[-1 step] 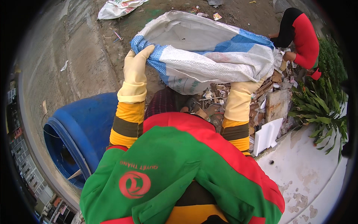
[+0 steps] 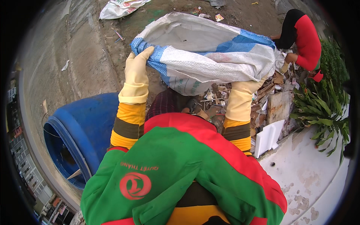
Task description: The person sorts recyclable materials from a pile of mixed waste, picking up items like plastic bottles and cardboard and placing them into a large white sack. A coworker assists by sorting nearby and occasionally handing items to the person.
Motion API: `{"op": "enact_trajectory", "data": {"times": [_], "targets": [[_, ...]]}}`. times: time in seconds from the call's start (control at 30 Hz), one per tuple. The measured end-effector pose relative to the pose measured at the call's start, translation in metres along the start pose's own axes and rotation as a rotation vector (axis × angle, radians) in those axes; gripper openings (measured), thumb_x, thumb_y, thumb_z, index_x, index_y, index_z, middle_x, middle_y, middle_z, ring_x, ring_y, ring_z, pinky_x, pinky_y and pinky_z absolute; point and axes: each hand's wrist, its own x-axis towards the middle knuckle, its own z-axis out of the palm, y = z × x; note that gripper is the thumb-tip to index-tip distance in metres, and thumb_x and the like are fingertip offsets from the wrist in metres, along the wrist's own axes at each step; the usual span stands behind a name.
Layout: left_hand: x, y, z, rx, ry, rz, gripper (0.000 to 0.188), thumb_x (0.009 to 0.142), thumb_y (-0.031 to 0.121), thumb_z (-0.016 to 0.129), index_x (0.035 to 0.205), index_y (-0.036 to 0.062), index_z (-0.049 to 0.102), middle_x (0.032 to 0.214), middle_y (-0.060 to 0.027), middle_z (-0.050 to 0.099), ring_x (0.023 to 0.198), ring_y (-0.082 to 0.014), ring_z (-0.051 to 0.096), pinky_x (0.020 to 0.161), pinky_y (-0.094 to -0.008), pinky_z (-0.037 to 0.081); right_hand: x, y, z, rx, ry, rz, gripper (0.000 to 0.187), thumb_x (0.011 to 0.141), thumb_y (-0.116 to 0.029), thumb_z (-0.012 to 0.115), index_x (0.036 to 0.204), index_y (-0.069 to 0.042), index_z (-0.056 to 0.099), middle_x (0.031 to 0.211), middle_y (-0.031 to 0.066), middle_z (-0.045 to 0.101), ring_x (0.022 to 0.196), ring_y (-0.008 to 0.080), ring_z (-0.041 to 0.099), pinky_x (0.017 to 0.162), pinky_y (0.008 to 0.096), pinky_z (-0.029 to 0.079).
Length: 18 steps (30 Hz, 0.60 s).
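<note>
A large white and blue woven sack is stretched out in front of me, its wide mouth gaping upward. My left hand, in a cream rubber glove, grips the rolled blue rim at the sack's left end, thumb on top. Under the near rim at the right is my right hand, gloved alike; it holds the sack there, its fingers mostly hidden by the fabric. The inside that shows is pale, and its bottom is out of sight.
At the right a person in a red and black sleeve bends by the sack's far end. Scattered rubbish lies beneath, beside a white foam piece, a plant and a white wall. A blue barrel lies at left; another sack lies beyond.
</note>
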Motion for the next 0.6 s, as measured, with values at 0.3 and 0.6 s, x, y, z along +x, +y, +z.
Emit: {"op": "enact_trajectory", "data": {"times": [0.3, 0.6], "targets": [[0.003, -0.046, 0.01, -0.704, -0.171, -0.354, 0.025, 0.094, 0.0, 0.05, 0.117, -0.007, 0.054, 0.112, -0.0171, 0.063, 0.098, -0.027, 0.063, 0.093, -0.041, 0.052, 0.002, -0.012, -0.021, 0.205, -0.01, 0.213, 0.059, 0.09, -0.055, 0.048, 0.136, -0.017, 0.049, 0.14, 0.0116, 0.048, 0.128, 0.0355, 0.043, 0.109, 0.0567, 0.03], [0.004, -0.083, 0.062, -0.954, -0.297, -0.422, 0.032, 0.091, 0.028, 0.056, 0.115, 0.0072, 0.059, 0.107, -0.0098, 0.065, 0.097, -0.0269, 0.062, 0.087, -0.046, 0.051, -0.003, -0.036, -0.103, -0.149, 0.144, 0.272, 0.053, 0.095, -0.046, 0.046, 0.135, -0.012, 0.049, 0.135, 0.0119, 0.053, 0.125, 0.0331, 0.048, 0.106, 0.0507, 0.036]]}}
